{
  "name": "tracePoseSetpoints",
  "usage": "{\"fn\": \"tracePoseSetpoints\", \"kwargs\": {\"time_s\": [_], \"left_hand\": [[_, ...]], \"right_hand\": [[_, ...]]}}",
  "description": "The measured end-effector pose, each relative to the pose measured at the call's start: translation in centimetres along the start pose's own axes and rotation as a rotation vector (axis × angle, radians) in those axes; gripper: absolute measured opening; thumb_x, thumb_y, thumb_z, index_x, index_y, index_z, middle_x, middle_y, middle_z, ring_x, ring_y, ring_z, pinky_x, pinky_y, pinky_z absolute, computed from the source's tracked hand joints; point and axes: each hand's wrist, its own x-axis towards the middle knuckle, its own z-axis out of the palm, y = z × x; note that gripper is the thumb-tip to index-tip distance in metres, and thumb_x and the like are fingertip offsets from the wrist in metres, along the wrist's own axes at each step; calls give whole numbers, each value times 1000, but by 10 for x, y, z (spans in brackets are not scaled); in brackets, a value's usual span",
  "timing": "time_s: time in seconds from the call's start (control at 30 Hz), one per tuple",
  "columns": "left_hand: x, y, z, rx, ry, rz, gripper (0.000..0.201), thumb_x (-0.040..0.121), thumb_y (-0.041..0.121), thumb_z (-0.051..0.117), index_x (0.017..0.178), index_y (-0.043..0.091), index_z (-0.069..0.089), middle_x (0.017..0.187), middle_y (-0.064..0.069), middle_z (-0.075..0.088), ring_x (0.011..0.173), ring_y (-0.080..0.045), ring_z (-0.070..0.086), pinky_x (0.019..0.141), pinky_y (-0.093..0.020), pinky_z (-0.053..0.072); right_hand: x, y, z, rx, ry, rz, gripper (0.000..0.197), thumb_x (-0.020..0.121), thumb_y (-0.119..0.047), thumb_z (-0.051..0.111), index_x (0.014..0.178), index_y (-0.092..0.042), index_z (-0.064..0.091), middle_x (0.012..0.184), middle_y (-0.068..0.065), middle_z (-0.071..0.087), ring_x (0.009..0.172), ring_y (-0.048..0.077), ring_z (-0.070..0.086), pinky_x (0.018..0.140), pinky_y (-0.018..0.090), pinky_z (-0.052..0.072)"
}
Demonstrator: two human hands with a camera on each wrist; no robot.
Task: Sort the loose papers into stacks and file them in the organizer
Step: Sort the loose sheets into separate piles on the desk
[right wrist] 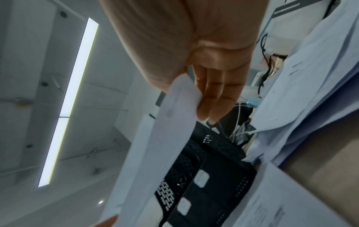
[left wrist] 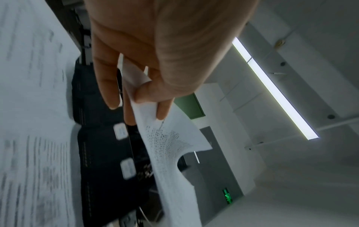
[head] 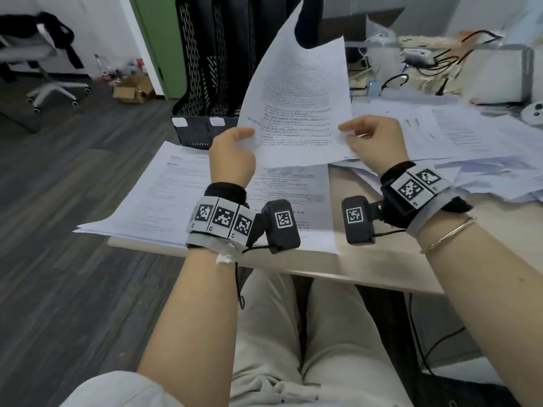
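A printed sheet (head: 296, 98) stands nearly upright above the desk, its top corner curling. My left hand (head: 235, 145) pinches its lower left corner between thumb and fingers, and the same sheet (left wrist: 165, 145) bends away from that hand (left wrist: 139, 98) in the left wrist view. My right hand (head: 367, 139) pinches the lower right edge; the sheet (right wrist: 174, 116) shows beside its fingers (right wrist: 215, 99) in the right wrist view. The black mesh organizer (head: 205, 69) stands behind the sheet. Sorted papers (head: 176, 195) lie flat under my wrists. Loose papers (head: 470, 154) spread to the right.
The desk (head: 367, 259) edge runs just before my lap. Cables, a power strip (head: 417, 55) and a white box (head: 499, 74) crowd the far right. An office chair (head: 44, 60) and a cardboard box (head: 132, 89) stand on the wood floor at left.
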Motion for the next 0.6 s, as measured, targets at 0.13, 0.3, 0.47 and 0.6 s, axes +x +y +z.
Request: {"fn": "tracePoseSetpoints", "kwargs": {"time_s": [0.13,0.3,0.47,0.6], "left_hand": [[13,-19,-28,22,83,-72,58,73,-17,37,116,12,64,125,-6,57,117,-22,52,99,-41,47],[24,-34,-57,-25,251,-118,56,76,-13,35,117,13,63,126,-6,56,115,-24,54,95,-42,50],[24,-26,-60,-14,359,-121,57,76,-13,35,117,13,64,125,-5,58,116,-19,54,99,-31,47],[18,-15,-50,-52,398,-94,56,77,-15,35,118,12,63,126,-3,56,117,-16,53,100,-22,43]], "right_hand": [[-2,-18,20,55,-46,-81,25,85,0,58,92,-20,70,92,-2,66,80,9,59,70,16,51],[-6,-20,29,138,-197,-34,21,88,-1,56,102,-13,67,98,13,67,74,13,66,66,29,59],[-6,-12,20,82,-274,25,25,91,1,49,102,-14,67,100,10,68,80,16,65,65,28,56],[-9,-9,10,55,-307,56,32,90,4,46,97,-17,69,97,5,69,83,16,65,64,26,54]]}}
